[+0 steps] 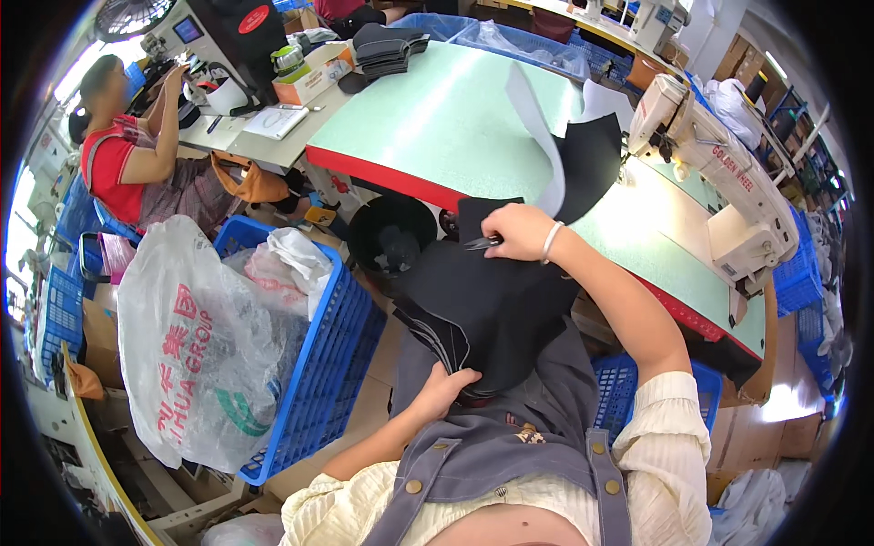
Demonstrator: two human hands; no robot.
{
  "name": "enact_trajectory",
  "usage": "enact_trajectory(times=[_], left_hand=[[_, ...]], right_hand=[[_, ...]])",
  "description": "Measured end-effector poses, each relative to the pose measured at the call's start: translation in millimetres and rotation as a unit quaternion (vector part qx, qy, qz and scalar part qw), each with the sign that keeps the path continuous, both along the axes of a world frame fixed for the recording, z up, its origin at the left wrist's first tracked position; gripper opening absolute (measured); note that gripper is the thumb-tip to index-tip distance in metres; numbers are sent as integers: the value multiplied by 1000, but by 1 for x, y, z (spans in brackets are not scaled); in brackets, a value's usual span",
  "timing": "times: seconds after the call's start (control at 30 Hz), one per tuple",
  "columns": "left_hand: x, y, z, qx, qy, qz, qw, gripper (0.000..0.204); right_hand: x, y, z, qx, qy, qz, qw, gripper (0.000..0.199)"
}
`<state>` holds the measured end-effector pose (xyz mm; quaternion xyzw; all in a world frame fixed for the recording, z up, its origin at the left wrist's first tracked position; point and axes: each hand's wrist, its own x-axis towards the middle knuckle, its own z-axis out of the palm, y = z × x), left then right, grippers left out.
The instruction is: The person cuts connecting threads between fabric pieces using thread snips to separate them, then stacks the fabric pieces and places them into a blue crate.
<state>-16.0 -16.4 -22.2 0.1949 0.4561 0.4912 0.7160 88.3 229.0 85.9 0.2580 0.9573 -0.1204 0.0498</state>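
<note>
A stack of black fabric pieces point(496, 314) with pale edges rests on my lap, against the grey apron. My left hand point(442, 391) pinches its near left edge, thumb on top. At the far end of the stack, my right hand point(523, 232) is closed around small thread snips point(478, 244), their blades pointing left over the black fabric. A black flap of fabric sticks up just beyond the snips. Further right, a large black piece point(592, 164) and a curved white strip point(542, 136) lie over the table edge. Whether they join the stack cannot be seen.
A pale green table point(428, 114) with a red edge stands ahead, bearing a white sewing machine point(728, 173) at right. At left are a blue crate point(341, 355) with a clear plastic bag point(214, 346) and a black bin point(369, 218). A co-worker point(123, 168) sits far left.
</note>
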Motion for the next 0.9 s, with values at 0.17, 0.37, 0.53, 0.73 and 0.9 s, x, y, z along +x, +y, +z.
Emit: enact_trajectory(times=[0.17,0.37,0.53,0.73,0.9], left_hand=[[3,0,5,13,4,20,1000,38],[1,1,4,-20,35,4,999,41],[2,1,8,-6,43,12,999,41],[3,0,3,8,34,17,999,42],[7,2,14,-3,42,23,999,39]], right_hand=[[55,-22,14,-11,112,-153,982,23],[64,-63,6,109,82,-270,953,23],[40,-52,-12,138,59,-225,963,20],[-6,-29,-13,81,190,-80,975,16],[-27,-19,-52,136,-3,-24,990,17]])
